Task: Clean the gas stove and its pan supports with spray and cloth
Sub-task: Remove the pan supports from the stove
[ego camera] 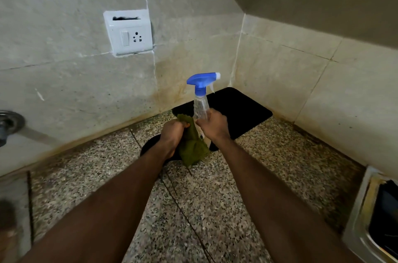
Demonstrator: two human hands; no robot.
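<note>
A clear spray bottle [200,106] with a blue trigger head stands upright over the granite counter, and my right hand [214,125] grips its lower body. Its nozzle points right. My left hand [172,133] is closed on a bunched olive-green cloth [192,148], which hangs down between both hands. The steel edge of the gas stove [364,209] shows at the lower right corner, with a dark part inside it. No pan supports can be made out clearly.
A black mat [237,107] lies in the counter corner behind the bottle. A dark round object [150,146] sits under my left wrist. A white switch and socket plate [128,33] is on the tiled wall. A metal tap fitting [8,125] is at the left edge.
</note>
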